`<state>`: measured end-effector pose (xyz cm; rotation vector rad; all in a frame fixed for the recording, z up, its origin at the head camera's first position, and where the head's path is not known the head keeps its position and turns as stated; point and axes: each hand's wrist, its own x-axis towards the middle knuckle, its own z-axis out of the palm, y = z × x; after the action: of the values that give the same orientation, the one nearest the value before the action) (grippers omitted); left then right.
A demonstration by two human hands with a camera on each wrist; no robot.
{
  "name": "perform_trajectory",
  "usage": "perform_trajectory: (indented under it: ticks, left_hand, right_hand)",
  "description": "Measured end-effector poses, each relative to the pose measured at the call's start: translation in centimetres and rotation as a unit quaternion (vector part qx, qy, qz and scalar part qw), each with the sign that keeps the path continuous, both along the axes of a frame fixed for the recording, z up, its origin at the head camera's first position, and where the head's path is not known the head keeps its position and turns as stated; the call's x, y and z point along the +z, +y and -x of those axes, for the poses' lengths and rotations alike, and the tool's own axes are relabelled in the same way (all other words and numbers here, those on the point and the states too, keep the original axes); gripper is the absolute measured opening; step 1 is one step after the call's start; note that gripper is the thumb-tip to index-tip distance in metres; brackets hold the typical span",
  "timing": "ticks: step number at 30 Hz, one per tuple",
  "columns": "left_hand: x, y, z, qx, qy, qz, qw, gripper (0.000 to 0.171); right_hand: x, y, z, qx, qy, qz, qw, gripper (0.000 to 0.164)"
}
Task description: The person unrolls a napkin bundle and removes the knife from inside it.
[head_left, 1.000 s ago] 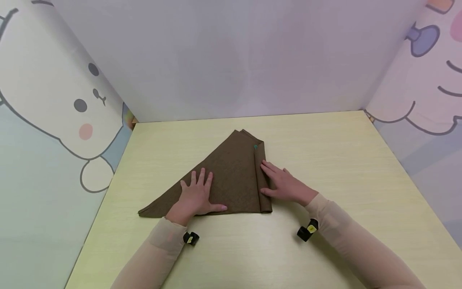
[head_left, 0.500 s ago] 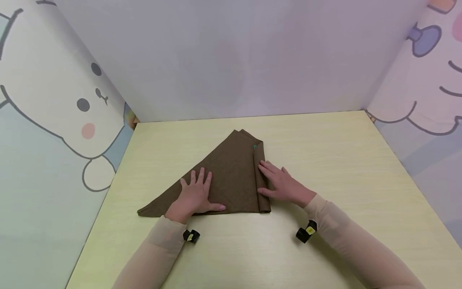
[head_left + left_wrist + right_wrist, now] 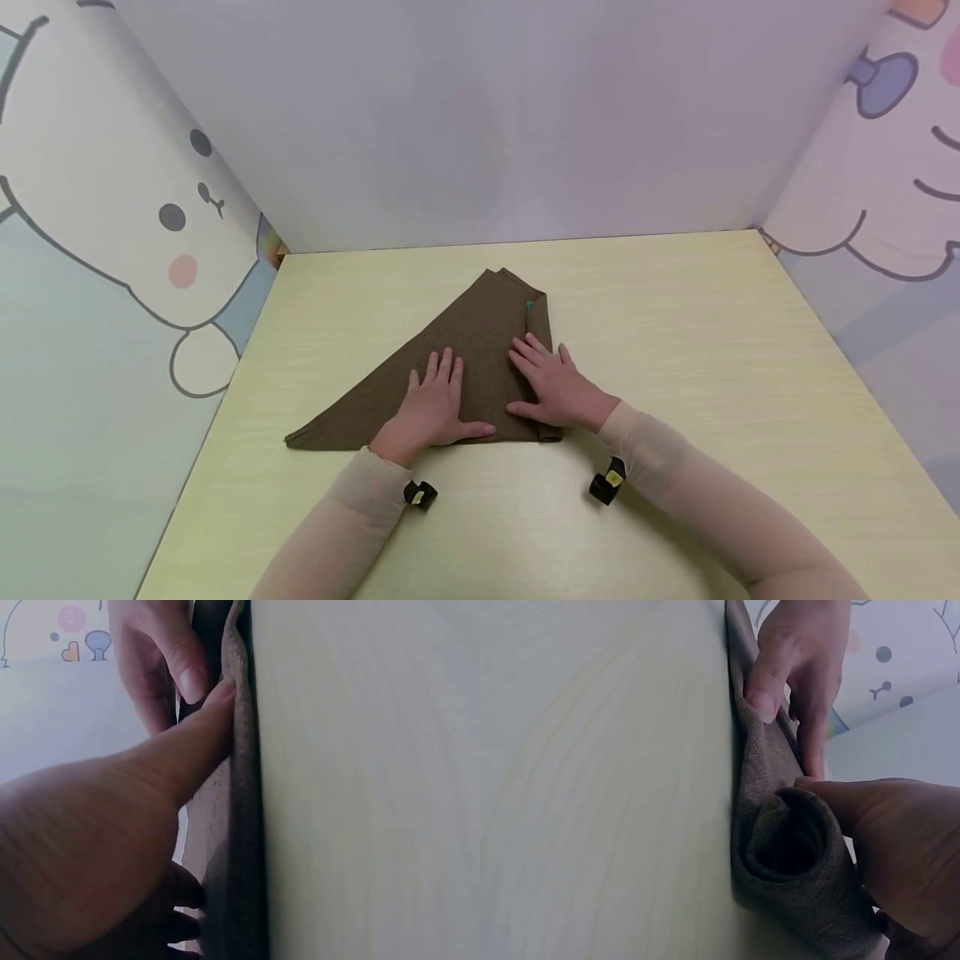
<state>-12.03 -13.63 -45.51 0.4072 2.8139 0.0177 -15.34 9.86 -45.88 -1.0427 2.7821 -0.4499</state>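
A brown cloth (image 3: 480, 325), folded into a rough triangle, lies on the table with its long point to the left. Its right edge is turned into a roll (image 3: 799, 862), whose hollow spiral end shows in the right wrist view. My left hand (image 3: 432, 408) rests on the middle of the cloth, fingers spread, thumb along the near edge. Across the roll lies my right hand (image 3: 558, 387), its straight fingertips past it on the flat cloth. That hand covers the middle of the roll. A small green mark (image 3: 529, 305) shows near the roll's far end.
The pale wood-grain table (image 3: 675, 333) extends around the cloth on all sides. A plain light wall (image 3: 480, 125) rises behind its back edge, with cartoon-printed panels (image 3: 187, 250) at the sides. Small black devices (image 3: 607, 481) sit on both wrists.
My left hand has slid a little to the right over the cloth. My right hand has shifted left, farther over the roll. The cloth's outline has hardly changed.
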Motion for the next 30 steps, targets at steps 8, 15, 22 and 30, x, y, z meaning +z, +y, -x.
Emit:
perform_trajectory:
  ticks: [8,15,22,30]
  left_hand:
    - [0.3,0.4,0.2,-0.002,-0.016,0.014,0.9998,0.131]
    - [0.4,0.6,0.2,-0.007,-0.016,0.018,0.9997,0.132]
    - [0.6,0.6,0.2,-0.01,-0.013,0.011,0.9998,0.131]
    - [0.7,0.5,0.1,-0.011,-0.009,0.006,0.9999,0.132]
  right_hand:
    - [-0.1,0.6,0.0,-0.003,-0.006,-0.004,1.0,0.088]
    - [-0.2,1.2,0.1,-0.006,-0.01,0.002,1.0,0.086]
    - [-0.1,1.9,0.2,-0.011,-0.02,0.0,1.0,0.084]
    - [0.3,2.6,0.1,-0.014,-0.028,0.007,0.999,0.082]
